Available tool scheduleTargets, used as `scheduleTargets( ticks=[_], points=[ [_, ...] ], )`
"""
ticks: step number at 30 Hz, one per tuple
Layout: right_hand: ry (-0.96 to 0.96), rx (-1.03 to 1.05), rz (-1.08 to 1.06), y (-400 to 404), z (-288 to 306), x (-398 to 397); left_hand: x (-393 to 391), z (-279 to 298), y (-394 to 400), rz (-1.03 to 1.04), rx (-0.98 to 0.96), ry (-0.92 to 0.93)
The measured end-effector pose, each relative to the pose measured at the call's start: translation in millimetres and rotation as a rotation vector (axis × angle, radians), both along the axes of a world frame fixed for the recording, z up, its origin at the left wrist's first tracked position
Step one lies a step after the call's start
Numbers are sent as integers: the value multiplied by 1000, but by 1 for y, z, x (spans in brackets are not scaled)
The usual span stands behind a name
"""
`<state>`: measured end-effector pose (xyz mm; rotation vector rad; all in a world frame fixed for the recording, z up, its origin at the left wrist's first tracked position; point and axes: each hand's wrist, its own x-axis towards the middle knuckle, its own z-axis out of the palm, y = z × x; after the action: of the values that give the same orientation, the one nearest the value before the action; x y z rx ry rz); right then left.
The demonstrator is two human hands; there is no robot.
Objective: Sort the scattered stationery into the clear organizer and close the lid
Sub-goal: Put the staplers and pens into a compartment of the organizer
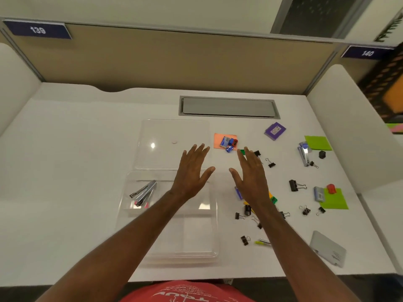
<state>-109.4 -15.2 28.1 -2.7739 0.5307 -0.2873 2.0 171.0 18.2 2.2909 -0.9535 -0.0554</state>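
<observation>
Clear organizer [172,240] at desk centre, lid [174,129] open; staplers [144,191] already inside. Binder clips [294,185], sticky notes [334,200], sharpeners [230,144] still scattered rightward. Left hand [193,168] and right hand [250,175] spread flat, empty.

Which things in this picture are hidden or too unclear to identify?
- Head view: the yellow and green items are partly covered by the right hand and forearm.
- Head view: the organizer compartments under the left hand and forearm are partly covered.
- Head view: print on the purple box is too small to read.
- Head view: the small blue items on the orange note are blurred.
</observation>
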Motion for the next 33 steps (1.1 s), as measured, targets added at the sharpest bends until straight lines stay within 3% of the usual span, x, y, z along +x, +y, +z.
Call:
scheduleTargets(
  ticks=[19, 23, 33],
  points=[
    [-45, -5, -146, -147, -20, -79, -118, -1, -133, -500, 132, -143],
    [-20, -20, -172, -175, -23, -82, -136, 0, -147, -559, 165, -131],
    [-35, 1, -230, -262, -15, -74, -157, -14, -144, -738, 331, -295]
  ],
)
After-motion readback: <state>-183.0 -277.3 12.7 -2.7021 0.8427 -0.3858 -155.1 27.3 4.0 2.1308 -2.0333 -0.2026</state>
